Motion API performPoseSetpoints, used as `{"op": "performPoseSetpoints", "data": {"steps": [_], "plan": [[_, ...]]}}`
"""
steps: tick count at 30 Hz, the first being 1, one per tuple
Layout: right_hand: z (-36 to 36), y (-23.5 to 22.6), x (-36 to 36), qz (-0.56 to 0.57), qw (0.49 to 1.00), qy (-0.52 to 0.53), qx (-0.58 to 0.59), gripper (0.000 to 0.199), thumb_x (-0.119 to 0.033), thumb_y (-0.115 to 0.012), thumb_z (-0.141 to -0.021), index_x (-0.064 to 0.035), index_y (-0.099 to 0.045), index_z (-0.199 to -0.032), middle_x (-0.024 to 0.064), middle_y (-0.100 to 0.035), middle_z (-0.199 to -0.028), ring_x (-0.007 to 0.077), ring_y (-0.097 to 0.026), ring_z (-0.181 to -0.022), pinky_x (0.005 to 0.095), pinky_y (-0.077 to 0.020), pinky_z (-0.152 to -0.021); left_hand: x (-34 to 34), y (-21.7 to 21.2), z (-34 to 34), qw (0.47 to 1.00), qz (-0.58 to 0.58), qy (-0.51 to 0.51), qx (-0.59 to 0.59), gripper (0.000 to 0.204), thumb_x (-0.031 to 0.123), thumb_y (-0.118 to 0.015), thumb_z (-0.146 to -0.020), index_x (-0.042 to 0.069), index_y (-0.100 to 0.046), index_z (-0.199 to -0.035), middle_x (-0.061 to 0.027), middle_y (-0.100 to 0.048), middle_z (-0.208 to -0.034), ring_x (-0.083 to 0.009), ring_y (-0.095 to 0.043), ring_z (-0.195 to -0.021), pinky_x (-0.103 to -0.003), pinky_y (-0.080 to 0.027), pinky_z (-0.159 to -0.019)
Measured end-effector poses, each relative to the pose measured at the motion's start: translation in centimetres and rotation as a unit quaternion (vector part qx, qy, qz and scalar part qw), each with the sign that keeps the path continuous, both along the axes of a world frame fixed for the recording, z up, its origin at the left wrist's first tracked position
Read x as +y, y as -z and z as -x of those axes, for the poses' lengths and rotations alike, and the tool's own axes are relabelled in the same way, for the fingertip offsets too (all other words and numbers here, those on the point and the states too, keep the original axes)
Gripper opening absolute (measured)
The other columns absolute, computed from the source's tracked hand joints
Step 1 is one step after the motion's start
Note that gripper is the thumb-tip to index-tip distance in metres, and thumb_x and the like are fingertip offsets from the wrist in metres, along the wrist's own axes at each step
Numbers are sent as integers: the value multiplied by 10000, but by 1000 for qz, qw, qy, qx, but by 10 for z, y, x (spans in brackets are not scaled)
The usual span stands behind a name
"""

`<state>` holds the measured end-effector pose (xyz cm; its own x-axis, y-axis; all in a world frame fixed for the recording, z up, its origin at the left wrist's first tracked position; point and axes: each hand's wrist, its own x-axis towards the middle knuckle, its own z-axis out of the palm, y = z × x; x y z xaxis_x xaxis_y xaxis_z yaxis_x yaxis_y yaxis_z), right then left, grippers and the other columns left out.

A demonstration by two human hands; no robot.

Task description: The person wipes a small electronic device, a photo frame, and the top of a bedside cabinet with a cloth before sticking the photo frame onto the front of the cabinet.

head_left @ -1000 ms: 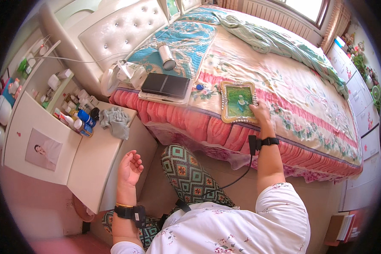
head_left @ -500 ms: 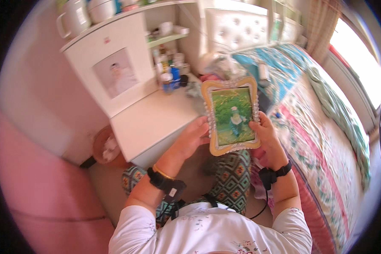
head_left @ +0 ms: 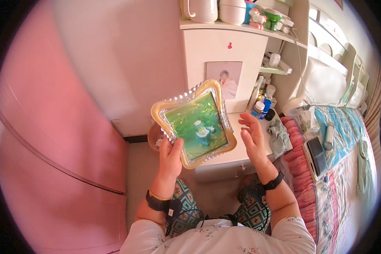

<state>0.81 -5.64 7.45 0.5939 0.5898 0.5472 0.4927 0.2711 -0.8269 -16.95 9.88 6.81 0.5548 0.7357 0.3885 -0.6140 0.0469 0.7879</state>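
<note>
A gold and silver picture frame (head_left: 195, 127) with a beaded, wavy border is tilted in the air in front of me. Behind its glass is a green outdoor photo with a small figure. My left hand (head_left: 171, 158) grips the lower left edge, thumb on the front; the fingers behind are partly hidden. Apart from the frame, to its right, my right hand (head_left: 254, 137) is raised with fingers spread and nothing in it. Beyond the frame stands a white dresser (head_left: 224, 42) with a pale portrait (head_left: 233, 78) on its panel, partly covered by the frame.
White jugs (head_left: 204, 10) and small figurines stand on the top shelf. Several bottles (head_left: 260, 108) and a grey cloth (head_left: 278, 137) sit on the dresser's right side. A bed (head_left: 338, 182) holds a dark tablet-like item (head_left: 316, 152). A pink door-like panel (head_left: 59, 139) rises at left.
The picture frame has shifted left and tilted. My right hand has let go of it and opened; my left hand still holds it. The view has turned left.
</note>
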Motion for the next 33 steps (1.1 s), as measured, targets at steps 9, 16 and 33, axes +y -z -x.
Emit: {"op": "performPoseSetpoints", "data": {"steps": [9, 16, 33], "plan": [[-137, 80, -80, 326, 773, 461, -288, 643, -311, -673, -682, -107, -421, -1237, 178, -370, -1291, 385, -352, -1165, 432, -319, -958, 27, 26, 18, 985, 162, 49, 20, 387, 46, -480, -808, -19, -424, -1186, -115, -529, -1102, -219, -528, -998, -361, -435, -869], [-125, 75, -90, 436, 817, 363, -103, 441, -145, -627, -647, -93, -550, -1078, 161, -544, -1056, 337, -512, -995, 390, -425, -841, 30, 58, 14, 985, 83, 3, 151, 313, 8, -481, -834, -16, -451, -1144, -54, -541, -1050, -111, -513, -932, -258, -411, -823], [-12, -9, 112, 146, 878, 105, -445, 338, -45, -592, -622, -148, -617, -942, 75, -569, -887, 269, -541, -801, 369, -465, -657, 31, 35, 88, 940, -94, -235, 229, 259, -19, -501, -777, -31, -512, -1036, -15, -549, -874, -70, -490, -748, -213, -409, -670]]}}
